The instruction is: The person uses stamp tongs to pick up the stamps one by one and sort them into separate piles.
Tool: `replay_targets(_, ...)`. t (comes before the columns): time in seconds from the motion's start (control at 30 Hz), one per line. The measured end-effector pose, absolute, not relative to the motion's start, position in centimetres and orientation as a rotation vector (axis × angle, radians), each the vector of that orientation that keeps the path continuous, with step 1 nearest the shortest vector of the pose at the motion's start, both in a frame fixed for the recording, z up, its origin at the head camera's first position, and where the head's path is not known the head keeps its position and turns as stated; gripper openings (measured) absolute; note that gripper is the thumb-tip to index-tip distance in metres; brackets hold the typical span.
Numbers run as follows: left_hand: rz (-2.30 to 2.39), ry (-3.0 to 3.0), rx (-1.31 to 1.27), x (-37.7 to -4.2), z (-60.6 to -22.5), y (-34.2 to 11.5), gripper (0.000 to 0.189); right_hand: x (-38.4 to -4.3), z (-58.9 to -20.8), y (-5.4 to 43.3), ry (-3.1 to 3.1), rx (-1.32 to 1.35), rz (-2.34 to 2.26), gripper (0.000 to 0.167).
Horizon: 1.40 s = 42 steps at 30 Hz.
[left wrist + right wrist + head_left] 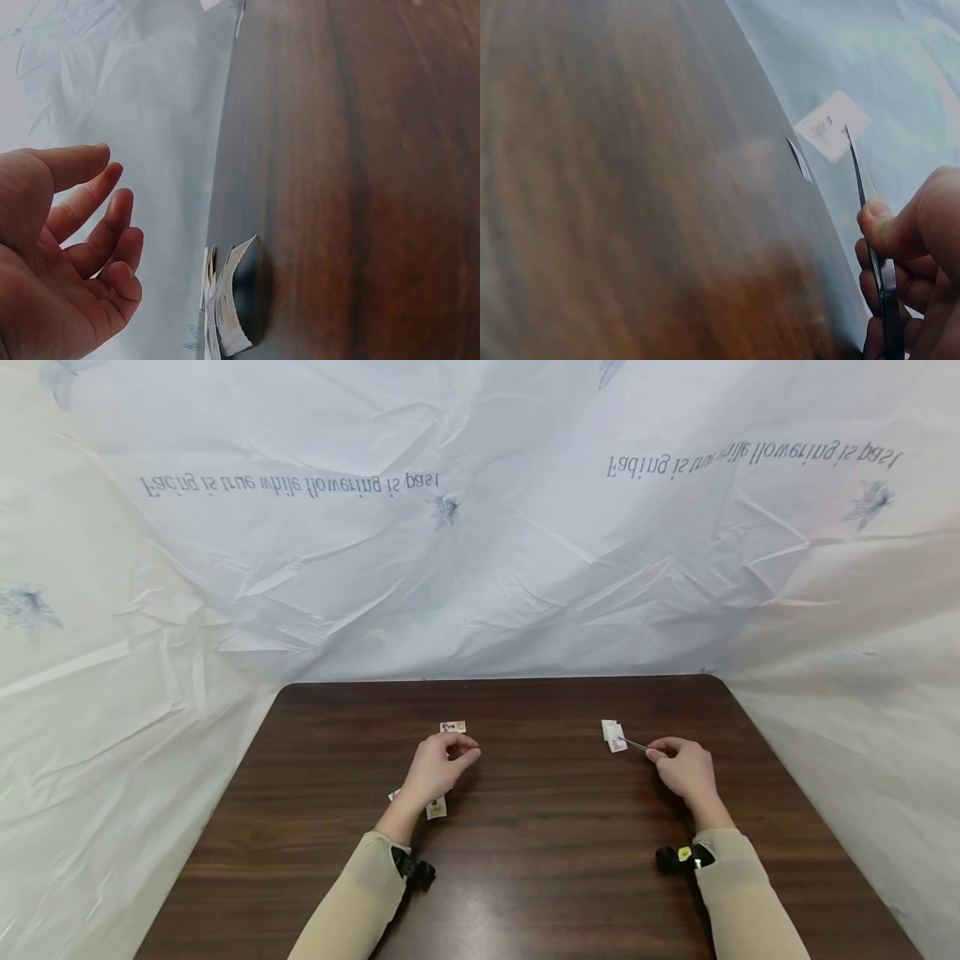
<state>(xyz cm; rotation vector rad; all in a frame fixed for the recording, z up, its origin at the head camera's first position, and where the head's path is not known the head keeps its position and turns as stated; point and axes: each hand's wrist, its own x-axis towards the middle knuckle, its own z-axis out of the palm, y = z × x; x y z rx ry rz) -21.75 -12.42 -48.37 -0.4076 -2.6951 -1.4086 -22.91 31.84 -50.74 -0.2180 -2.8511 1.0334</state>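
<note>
My right hand (pixel 686 770) pinches a pair of tweezers (pixel 866 184) between thumb and fingers. At the tweezers' tips, a small pale postage stamp (pixel 821 133) is held up off the table. Just beyond it another stamp (pixel 607 726) lies on the wood, partly overlapped in the head view. My left hand (pixel 437 764) hovers over the table with loosely curled fingers and nothing in them. Past its fingers lies a stamp (pixel 452 727), and under its wrist are more stamps (pixel 437 808), partly hidden. In the left wrist view several curled stamps (pixel 232 307) are close below the hand.
The dark wooden table (pixel 525 860) has rounded far corners. A white plastic sheet (pixel 480 593) with printed lettering hangs behind and at both sides. Each wrist wears a black camera strap, seen on the left (pixel 416 870) and right (pixel 671 859).
</note>
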Motion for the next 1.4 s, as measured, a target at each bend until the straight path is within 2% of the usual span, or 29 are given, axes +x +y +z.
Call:
replay_targets(0.23, -1.416, -2.706, -0.387, -21.75, -48.48, -12.53, 0.008, -23.35, -50.57, 32.46, -2.859, -0.402, 0.983, 0.031)
replay_targets(0.53, -1.418, -2.703, -0.372, -21.83, -48.27, -12.65, 0.008, -23.48, -50.45, 32.71, -2.876, -0.506, 0.978, 0.032)
replay_targets(1.4, -1.43, -2.691, -0.368, -21.93, -48.67, -12.75, 0.009, -23.44, -50.24, 32.86, -2.981, -0.519, 0.911, 0.033)
